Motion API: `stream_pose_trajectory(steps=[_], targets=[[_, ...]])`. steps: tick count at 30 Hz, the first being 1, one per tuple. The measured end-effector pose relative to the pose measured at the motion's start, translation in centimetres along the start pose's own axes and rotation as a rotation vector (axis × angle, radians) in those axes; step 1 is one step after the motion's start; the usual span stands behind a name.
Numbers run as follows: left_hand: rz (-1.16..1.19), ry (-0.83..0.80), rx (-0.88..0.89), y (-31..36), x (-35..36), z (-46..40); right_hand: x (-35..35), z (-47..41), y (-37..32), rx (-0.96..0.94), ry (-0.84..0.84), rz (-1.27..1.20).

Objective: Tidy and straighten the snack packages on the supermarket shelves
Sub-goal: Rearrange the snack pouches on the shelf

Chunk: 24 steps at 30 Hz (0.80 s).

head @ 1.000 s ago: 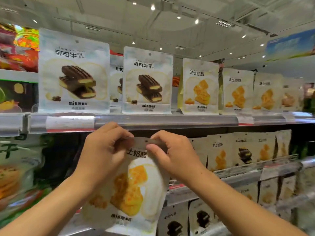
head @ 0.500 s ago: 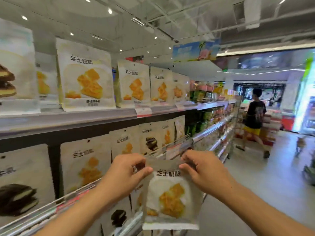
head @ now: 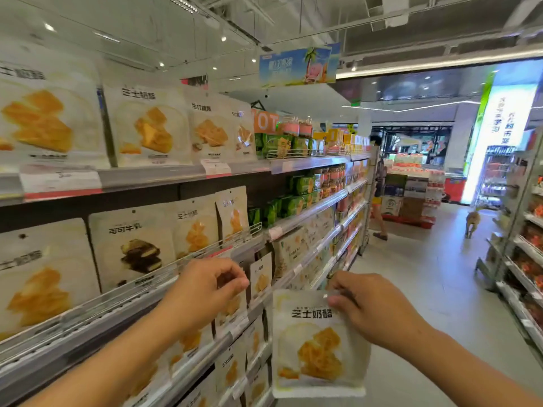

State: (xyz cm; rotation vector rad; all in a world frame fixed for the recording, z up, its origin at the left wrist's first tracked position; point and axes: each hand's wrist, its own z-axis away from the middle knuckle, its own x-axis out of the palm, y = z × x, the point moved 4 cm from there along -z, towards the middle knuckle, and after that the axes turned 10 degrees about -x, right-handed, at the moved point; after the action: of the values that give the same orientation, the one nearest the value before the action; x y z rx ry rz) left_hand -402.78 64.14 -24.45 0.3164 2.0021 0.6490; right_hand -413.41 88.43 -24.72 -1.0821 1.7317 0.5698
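Right hand [head: 371,311] pinches the cheese snack pouch [head: 318,345] at its top right corner; pouch hangs free over the aisle, off the shelves [head: 188,292]. Left hand [head: 205,286] is off the pouch, fingers curled at the middle shelf rail, apparently holding nothing; contact hard to tell. Pouch looks light, soft, slick film, contents likely crumbly, so hold by the flat top seal, not the belly. Shelves carry upright rows of same-brand pouches: cheese ones and a cocoa pouch [head: 133,248] on the middle tier.
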Motion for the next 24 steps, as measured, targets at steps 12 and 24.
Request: stream_pose_trajectory(steps=[12,24], targets=[[-0.087,0.035,-0.130,-7.3,4.5,-12.1,7.4,-15.1,7.1,-0.143,-0.051,-0.155],[-0.296,0.258,-0.405,-12.4,0.3,-14.2,12.4,-29.0,5.7,-0.587,-0.138,-0.327]])
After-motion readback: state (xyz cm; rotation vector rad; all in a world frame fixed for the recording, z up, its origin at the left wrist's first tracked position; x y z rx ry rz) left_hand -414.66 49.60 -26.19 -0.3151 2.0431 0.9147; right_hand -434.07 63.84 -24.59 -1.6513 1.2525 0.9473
